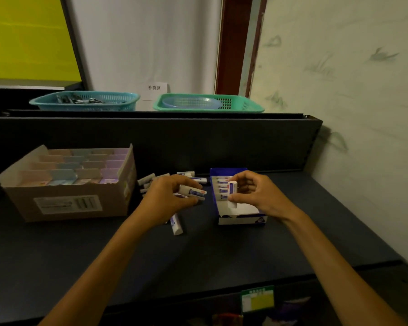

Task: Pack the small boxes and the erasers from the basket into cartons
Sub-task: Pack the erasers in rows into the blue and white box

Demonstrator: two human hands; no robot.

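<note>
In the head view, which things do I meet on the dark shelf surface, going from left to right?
Brown carton of small boxes → left hand holding an eraser above the loose erasers → blue carton → right hand holding another eraser.

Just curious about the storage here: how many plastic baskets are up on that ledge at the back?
2. A blue basket sits on the left of the ledge and a green basket on the right, beside a small paper sign. Others could sit outside the view.
</note>
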